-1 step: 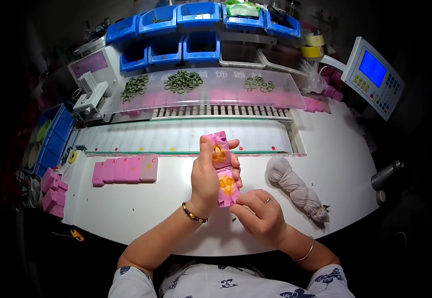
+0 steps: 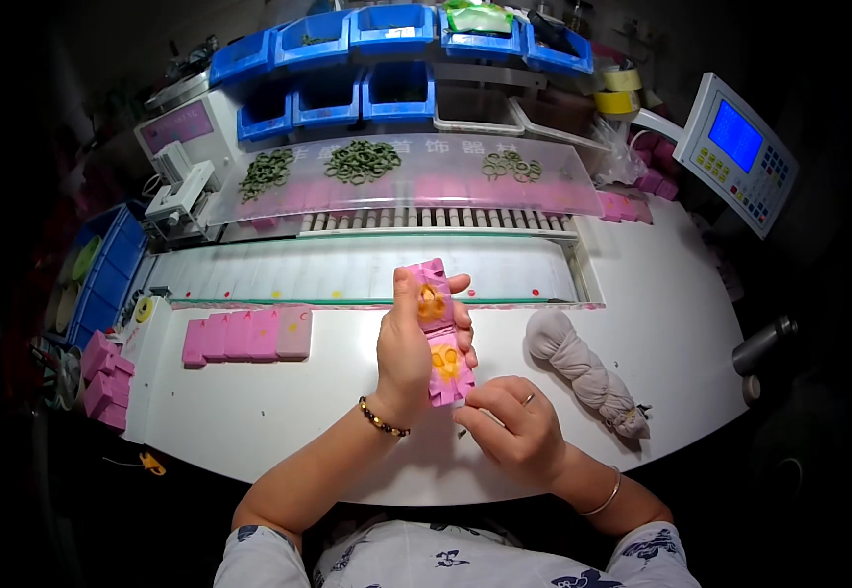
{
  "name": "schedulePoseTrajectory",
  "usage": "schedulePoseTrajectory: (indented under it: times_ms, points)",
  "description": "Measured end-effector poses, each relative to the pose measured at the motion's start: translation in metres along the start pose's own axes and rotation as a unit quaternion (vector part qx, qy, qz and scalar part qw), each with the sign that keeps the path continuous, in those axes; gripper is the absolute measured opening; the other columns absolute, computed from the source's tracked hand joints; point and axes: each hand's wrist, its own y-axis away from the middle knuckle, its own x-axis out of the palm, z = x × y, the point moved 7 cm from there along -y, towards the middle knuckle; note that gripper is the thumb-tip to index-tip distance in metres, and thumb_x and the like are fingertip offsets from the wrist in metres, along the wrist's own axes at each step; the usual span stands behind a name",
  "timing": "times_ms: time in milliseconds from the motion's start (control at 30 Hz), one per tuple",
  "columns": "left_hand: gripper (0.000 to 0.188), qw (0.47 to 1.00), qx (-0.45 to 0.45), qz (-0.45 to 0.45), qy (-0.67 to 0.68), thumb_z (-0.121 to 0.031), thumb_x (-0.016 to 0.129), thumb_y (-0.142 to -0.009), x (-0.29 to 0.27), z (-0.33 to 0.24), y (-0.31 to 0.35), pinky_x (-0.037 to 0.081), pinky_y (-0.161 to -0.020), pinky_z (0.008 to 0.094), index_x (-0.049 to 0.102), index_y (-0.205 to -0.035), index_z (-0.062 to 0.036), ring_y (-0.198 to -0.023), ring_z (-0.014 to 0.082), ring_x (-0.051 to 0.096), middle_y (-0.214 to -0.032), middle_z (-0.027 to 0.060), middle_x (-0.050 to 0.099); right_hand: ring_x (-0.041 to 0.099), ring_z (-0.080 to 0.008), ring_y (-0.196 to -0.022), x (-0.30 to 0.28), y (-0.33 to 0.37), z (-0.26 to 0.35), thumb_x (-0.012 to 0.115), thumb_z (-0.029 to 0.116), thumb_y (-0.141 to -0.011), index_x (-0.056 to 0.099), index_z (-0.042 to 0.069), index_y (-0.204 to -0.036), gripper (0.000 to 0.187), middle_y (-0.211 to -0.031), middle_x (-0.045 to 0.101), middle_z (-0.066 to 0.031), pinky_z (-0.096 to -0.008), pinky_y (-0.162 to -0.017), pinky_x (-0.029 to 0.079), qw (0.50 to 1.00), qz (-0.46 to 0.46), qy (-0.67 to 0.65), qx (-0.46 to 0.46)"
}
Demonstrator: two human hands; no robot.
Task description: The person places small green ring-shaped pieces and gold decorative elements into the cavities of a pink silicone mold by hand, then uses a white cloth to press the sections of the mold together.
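Lying across left hand [image 2: 404,365]: pink two-part block [image 2: 439,339]

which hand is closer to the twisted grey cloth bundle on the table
Right. The right hand is just left of the cloth bundle, not touching it; the left hand is farther left, holding the pink piece.

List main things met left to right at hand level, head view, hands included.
Pink block pile, pink block row, left hand holding two-part pink block, right hand, twisted grey cloth, dark cylinder.
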Motion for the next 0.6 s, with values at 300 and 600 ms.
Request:
schedulePoseTrajectory:
  times_ms: [300,600]
  points:
    - [0.064,0.996,-0.092,0.013,-0.008,-0.049,0.025,-0.102,-0.016,0.011,-0.004,0.053,-0.051,0.0320,0.053,-0.121,0.0058,-0.059,0.0133,0.053,-0.076,0.0071,0.057,0.060,-0.0288,-0.102,-0.037,0.017,-0.050,0.068,0.002,-0.070,0.061,0.006,-0.121,0.052,-0.113,0.059,-0.0117,-0.0424,-0.090,0.046,0.987,0.073,0.132,0.060]
    - [0.060,0.985,-0.166,0.018,0.039,-0.046,0.028,-0.103,-0.009,0.039,-0.002,0.053,-0.047,0.0330,0.054,-0.122,0.0044,-0.064,0.0142,0.054,-0.079,0.0061,0.055,0.060,-0.0338,-0.098,-0.058,0.025,-0.090,0.073,0.000,-0.071,0.056,0.010,-0.132,0.064,-0.122,0.058,-0.0171,-0.0421,-0.084,0.048,0.961,0.142,0.159,0.177]
